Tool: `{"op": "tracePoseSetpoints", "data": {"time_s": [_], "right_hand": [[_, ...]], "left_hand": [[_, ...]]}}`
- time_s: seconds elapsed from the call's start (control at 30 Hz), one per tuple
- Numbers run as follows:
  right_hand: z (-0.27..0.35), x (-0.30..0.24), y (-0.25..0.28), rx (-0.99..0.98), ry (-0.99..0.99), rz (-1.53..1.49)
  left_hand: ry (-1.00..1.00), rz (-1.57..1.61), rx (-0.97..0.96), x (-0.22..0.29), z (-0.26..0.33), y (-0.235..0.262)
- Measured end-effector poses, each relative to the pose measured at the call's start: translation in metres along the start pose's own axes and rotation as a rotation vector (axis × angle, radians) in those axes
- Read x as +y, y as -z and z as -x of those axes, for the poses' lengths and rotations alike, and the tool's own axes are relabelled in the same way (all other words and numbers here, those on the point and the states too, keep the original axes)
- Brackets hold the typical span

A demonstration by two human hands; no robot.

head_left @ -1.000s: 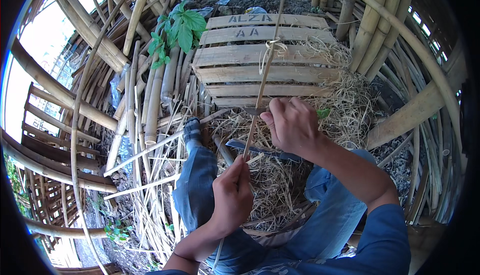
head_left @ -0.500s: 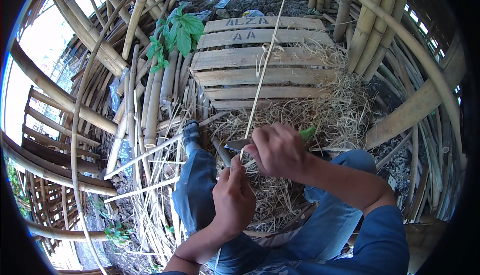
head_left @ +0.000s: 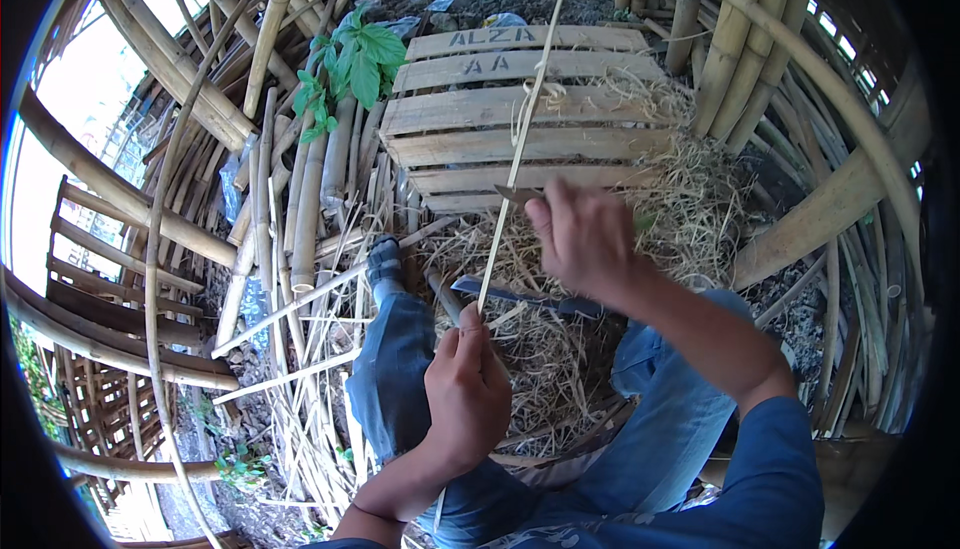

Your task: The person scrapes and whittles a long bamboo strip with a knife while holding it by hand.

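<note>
Here a bamboo strip is pinched by the left hand and shaved with a knife gripped in the right hand, above the wooden pallet; steady tension is needed next.

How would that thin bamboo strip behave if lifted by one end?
Probably whippy: the bamboo strip is long, very thin and bows slightly above the left hand pinching it. Likely light, since a fingertip grip holds it up. Its edges may be sharp; the right hand works it with a blade.
</note>
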State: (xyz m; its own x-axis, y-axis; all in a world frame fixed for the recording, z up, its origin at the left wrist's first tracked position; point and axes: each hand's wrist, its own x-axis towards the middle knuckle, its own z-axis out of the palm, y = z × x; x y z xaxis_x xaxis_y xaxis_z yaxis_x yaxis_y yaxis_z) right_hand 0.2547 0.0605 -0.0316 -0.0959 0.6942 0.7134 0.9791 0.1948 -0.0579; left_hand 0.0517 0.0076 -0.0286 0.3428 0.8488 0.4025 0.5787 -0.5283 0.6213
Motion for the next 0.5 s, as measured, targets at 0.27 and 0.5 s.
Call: {"op": "tracePoseSetpoints", "data": {"time_s": [0.27, 0.5], "right_hand": [[0.004, -0.007, -0.013, 0.032, 0.012, 0.018], [0.011, -0.014, -0.005, 0.13, 0.257, 0.072]], "left_hand": [[0.062, 0.144, -0.007, 0.002, -0.001, 0.003], [0.042, 0.167, -0.002, 0.002, 0.001, -0.001]]}}
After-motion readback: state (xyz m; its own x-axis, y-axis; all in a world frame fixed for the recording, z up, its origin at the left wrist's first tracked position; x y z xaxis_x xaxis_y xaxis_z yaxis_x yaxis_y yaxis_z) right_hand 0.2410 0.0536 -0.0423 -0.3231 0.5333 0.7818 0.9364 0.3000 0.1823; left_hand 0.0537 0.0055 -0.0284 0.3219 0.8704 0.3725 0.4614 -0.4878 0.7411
